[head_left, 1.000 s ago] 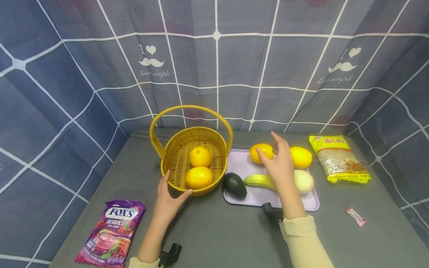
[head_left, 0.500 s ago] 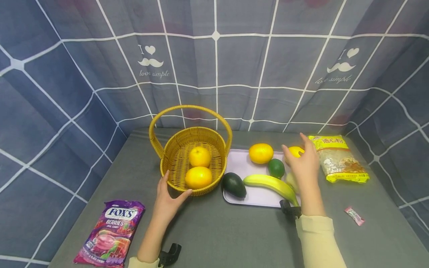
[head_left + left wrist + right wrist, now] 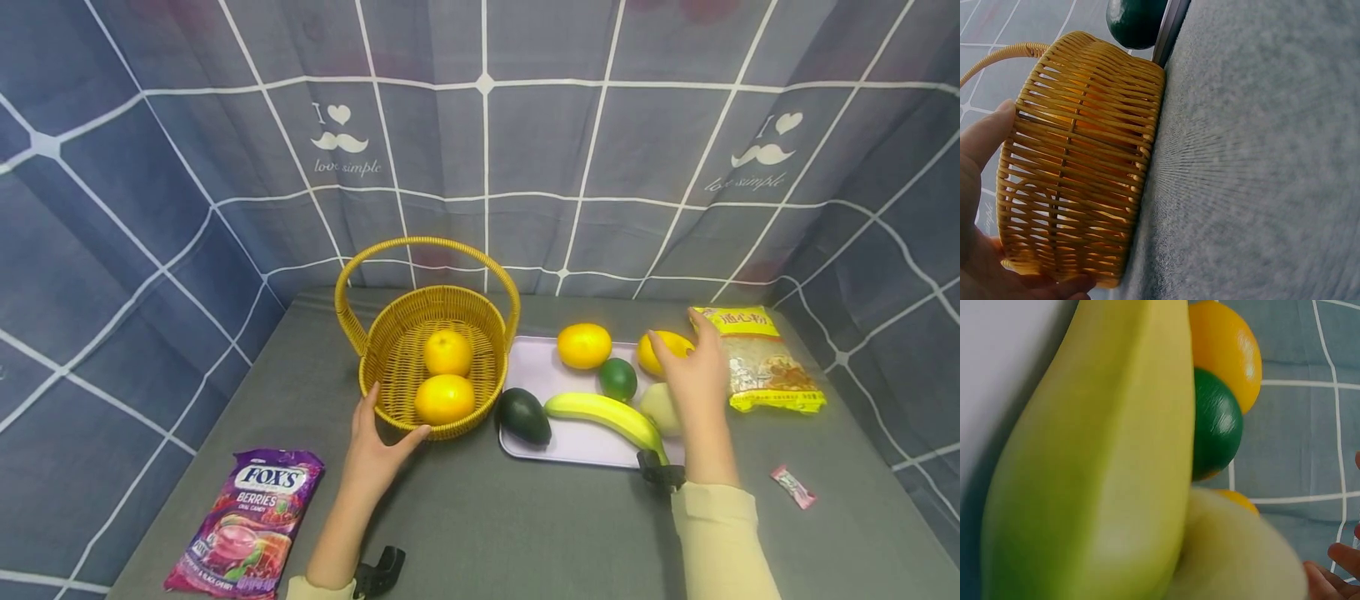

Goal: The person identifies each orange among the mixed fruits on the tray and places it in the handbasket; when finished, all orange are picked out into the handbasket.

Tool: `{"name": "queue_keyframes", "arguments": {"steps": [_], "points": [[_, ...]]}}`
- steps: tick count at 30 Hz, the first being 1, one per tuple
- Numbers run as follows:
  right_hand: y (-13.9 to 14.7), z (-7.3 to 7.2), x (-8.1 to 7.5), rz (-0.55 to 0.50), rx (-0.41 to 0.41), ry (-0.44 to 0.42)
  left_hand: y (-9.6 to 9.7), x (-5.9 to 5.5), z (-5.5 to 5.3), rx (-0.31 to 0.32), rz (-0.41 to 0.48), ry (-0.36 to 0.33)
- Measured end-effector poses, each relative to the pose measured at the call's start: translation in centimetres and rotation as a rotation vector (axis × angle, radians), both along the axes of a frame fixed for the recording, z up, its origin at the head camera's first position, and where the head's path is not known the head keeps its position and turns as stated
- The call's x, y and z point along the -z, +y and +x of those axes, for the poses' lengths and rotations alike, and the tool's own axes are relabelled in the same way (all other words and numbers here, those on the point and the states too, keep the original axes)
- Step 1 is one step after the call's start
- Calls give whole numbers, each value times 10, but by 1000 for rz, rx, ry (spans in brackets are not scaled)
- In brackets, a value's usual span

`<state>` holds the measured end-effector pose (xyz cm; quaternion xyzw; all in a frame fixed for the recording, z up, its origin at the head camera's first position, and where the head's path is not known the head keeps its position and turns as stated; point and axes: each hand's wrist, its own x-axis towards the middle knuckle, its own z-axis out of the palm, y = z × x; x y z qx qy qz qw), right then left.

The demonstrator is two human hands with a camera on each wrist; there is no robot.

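Note:
My left hand holds the near left side of a yellow wicker basket, thumb and fingers spread round its wall; the left wrist view shows the thumb at the rim. Inside the basket lie two yellow-orange fruits. My right hand hovers over the right end of a lilac tray, thumb and fingers apart around a yellow lemon-like fruit, contact not clear. Also on the tray are another yellow fruit, a small green fruit, a banana, a dark green avocado and a pale round fruit, partly hidden.
A yellow bag of dry food lies right of the tray, close to my right hand. A small pink wrapped candy lies nearer. At the left front is a purple candy bag. A checked curtain stands behind.
My right hand has moved right from over the left yellow fruit to the right-hand one, uncovering the banana and the small green fruit. My left hand stays on the basket.

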<state>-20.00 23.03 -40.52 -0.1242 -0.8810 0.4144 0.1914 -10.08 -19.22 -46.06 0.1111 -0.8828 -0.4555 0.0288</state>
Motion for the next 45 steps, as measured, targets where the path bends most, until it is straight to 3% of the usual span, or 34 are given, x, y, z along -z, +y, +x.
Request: {"name": "queue_keyframes", "arguments": {"steps": [23, 37, 45], "points": [[22, -10, 27, 79, -6, -210, 0, -1, 1, -2, -8, -13], [36, -20, 30, 96, -136, -304, 0, 1, 0, -3, -7, -1], [38, -23, 30, 100, -159, -328, 0, -1, 0, -2, -17, 4]]}}
